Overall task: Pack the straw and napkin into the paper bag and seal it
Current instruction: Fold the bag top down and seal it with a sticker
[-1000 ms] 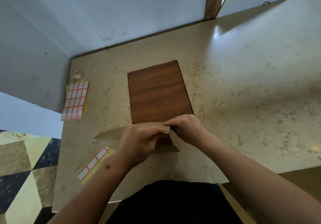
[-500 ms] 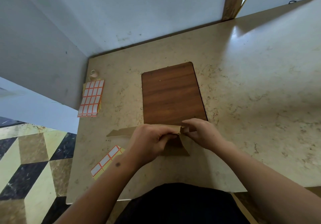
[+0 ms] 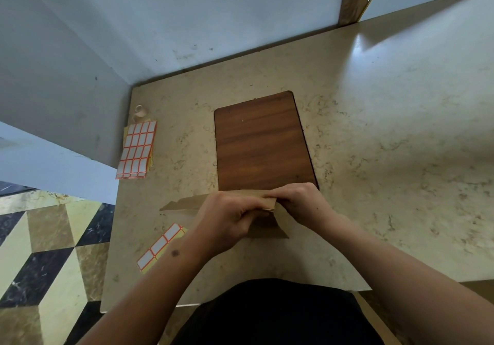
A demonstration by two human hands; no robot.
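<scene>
A brown paper bag [image 3: 187, 202] lies flat across the near middle of the marble table, its left end sticking out past my hands. My left hand [image 3: 230, 217] and my right hand [image 3: 299, 204] meet over the bag's right part and pinch its folded top edge between thumbs and fingers. A flap of the bag [image 3: 280, 225] hangs down below my right hand. Neither straw nor napkin shows; the hands hide most of the bag.
A dark wooden board [image 3: 260, 141] lies just beyond the bag. A sheet of red-bordered white stickers [image 3: 136, 150] sits at the table's left edge with a small tape roll [image 3: 139, 112] behind it. A shorter sticker strip [image 3: 160, 245] lies near my left forearm. A wall borders the far left.
The camera has shifted, so the scene sits further right in view. Both hands stay on the bag's folded edge, with only small finger movements.
</scene>
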